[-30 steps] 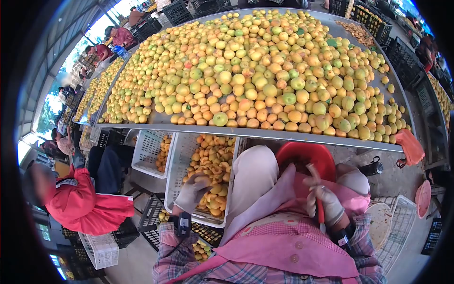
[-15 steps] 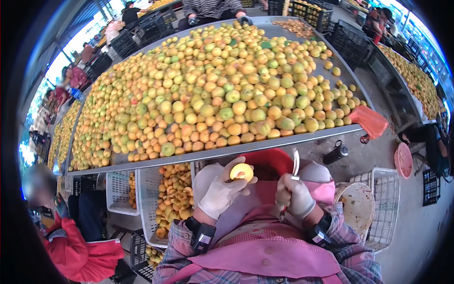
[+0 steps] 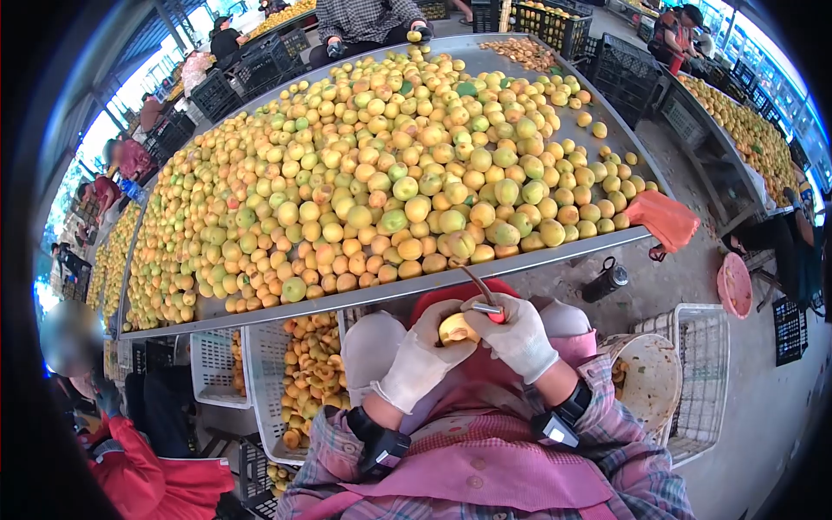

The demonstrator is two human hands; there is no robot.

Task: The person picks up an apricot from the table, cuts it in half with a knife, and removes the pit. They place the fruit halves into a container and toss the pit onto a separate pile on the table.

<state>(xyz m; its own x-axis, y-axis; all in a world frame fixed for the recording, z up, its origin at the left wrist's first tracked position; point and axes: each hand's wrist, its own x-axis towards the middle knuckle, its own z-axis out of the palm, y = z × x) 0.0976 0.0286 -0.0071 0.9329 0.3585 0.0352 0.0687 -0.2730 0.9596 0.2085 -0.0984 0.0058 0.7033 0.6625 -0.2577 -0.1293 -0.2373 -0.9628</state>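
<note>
In the head view, my left hand (image 3: 420, 357), in a pale glove, is closed around a yellow apricot (image 3: 457, 329) above my lap. My gloved right hand (image 3: 520, 338) grips a small knife (image 3: 477, 284) with a red handle; its thin curved blade points up and away from me. The right fingers meet the left hand at the apricot, and whether they touch the fruit is hard to make out. Behind both hands is a red container (image 3: 431, 298), mostly hidden. A big heap of apricots (image 3: 364, 191) covers the metal table (image 3: 381, 295) just beyond.
A white crate (image 3: 264, 407) of apricot pieces stands at my left. At my right are a stained bucket (image 3: 652, 373) and another white crate (image 3: 712, 381). An orange cloth (image 3: 663, 218) hangs at the table corner, near a black bottle (image 3: 605, 282). Other people sit around.
My right hand has come left and up to meet the left hand at the apricot. The knife has swung from upright to slanting left. The apricot's cut face has turned from view.
</note>
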